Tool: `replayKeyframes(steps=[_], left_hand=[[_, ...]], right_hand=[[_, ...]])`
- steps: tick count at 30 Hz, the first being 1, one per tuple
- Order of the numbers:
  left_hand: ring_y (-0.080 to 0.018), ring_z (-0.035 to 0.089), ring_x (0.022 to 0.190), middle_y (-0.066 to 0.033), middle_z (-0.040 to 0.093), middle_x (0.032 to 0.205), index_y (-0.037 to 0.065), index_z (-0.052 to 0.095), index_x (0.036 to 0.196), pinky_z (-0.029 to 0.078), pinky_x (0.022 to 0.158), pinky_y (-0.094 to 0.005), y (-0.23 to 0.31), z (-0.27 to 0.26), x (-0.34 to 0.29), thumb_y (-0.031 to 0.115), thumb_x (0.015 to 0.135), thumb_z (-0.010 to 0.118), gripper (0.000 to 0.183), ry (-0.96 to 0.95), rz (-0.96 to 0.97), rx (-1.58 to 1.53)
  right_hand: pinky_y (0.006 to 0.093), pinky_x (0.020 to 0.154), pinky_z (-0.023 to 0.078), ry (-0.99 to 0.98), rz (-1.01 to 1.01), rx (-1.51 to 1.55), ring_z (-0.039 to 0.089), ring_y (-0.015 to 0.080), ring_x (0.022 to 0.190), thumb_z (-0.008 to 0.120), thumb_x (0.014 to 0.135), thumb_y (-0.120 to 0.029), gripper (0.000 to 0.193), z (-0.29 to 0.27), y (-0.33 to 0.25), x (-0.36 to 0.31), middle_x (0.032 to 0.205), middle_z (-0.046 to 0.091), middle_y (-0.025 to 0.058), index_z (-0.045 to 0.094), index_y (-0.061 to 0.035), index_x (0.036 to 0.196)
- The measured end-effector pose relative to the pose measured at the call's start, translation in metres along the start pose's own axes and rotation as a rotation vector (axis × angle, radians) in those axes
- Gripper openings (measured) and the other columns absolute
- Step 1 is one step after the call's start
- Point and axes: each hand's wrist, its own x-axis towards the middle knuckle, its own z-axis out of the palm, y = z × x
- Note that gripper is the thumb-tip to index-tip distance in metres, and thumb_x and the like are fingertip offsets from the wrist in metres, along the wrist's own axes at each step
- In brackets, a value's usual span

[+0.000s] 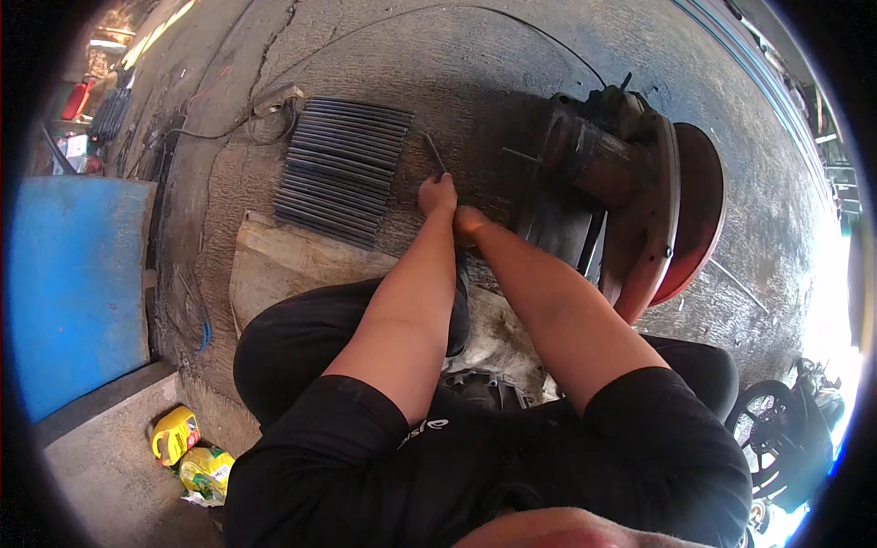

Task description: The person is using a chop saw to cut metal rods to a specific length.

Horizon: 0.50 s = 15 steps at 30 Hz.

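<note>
My left hand [438, 194] is closed around a short dark metal rod [435, 157], which points up and away from me. Close beside its wrist is my right hand [470, 222], its fingers turned down and hidden from view, so what it holds does not show. Left of my hands, many similar dark metal rods [343, 169] lie side by side in a neat row on the ground. To the right stands a grimy machine [594, 160] with a large round red guard [699, 210].
A pale cloth sheet [274, 269] lies under the rods' near end and my legs. A black cable [512, 18] arcs across the concrete floor to the machine. At left are a blue panel [78, 283] and a yellow jug [175, 435]; a motorcycle [776, 438] stands lower right.
</note>
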Motion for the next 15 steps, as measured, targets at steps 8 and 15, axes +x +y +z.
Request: replayKeyframes(steps=[8,15], left_hand=[[-0.0404,0.061,0.098,-0.0242,0.066,0.100,-0.002,0.068,0.096,0.046,0.087,-0.0454,-0.004,0.010,-0.028,0.027,0.080,0.057,0.034,0.034,-0.079,0.052],[-0.0381,0.064,0.095,-0.0207,0.068,0.095,0.003,0.070,0.092,0.049,0.088,-0.0423,-0.021,0.086,-0.082,0.030,0.081,0.054,0.033,-0.461,0.235,0.497]], right_hand=[[0.0419,0.087,0.051,0.216,0.137,0.056,0.063,0.0352,0.102,0.063,0.072,-0.016,0.039,-0.033,-0.010,-0.077,0.106,0.065,0.0224,0.063,-0.0047,0.110],[0.0445,0.086,0.051,-0.027,0.268,-0.233,0.064,0.0325,0.099,0.056,0.080,-0.013,0.031,-0.004,0.008,-0.201,0.105,0.066,0.0213,0.064,-0.0061,0.109]])
